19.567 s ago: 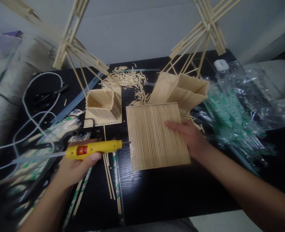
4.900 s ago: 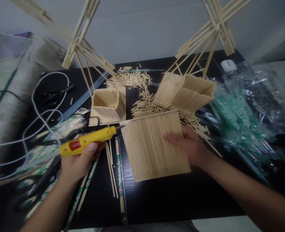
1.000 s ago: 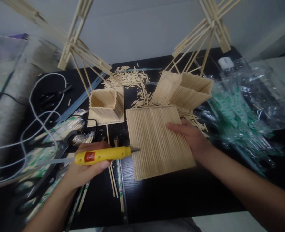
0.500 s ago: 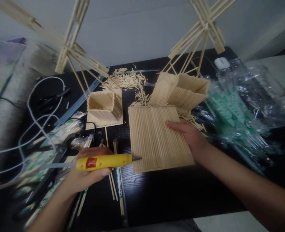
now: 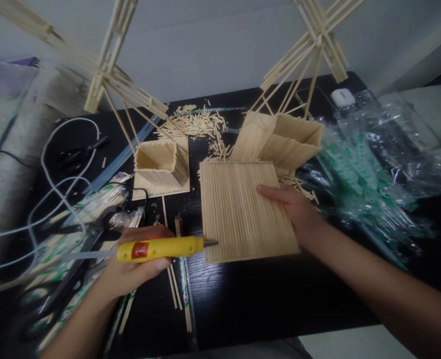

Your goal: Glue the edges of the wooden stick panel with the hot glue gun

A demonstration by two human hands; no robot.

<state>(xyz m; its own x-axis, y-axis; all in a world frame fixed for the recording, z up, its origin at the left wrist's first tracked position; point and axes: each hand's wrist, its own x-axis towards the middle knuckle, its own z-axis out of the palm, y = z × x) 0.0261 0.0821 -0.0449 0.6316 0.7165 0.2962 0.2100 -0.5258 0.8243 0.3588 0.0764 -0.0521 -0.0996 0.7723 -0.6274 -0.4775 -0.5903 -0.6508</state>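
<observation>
Centre: panel (image 5: pixel 248 209) of pale, bare-looking wood sticks, ridged, mostly matt. Between 7 and 8 o'clock: glue gun (image 5: pixel 160 250), smooth yellow plastic, slight sheen; grey nozzle (image 5: pixel 209 243), apparently metal. 6 o'clock: tabletop (image 5: pixel 220 304), black, faint wood-like grain, glossy where lit. 3 o'clock: wrappers (image 5: pixel 366 174), thin clear-and-green plastic, crinkled, shiny. 2 o'clock: white case (image 5: pixel 342 98), smooth, hard-looking plastic.

The left hand (image 5: pixel 132 274) holds a yellow glue gun (image 5: pixel 171 248), nozzle (image 5: pixel 210 243) over the stick panel (image 5: pixel 245 209) in the right hand (image 5: pixel 299 212).

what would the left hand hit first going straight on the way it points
Most likely the wooden panel in the right hand; the glue gun overlaps it in view, but contact is unclear.
</observation>
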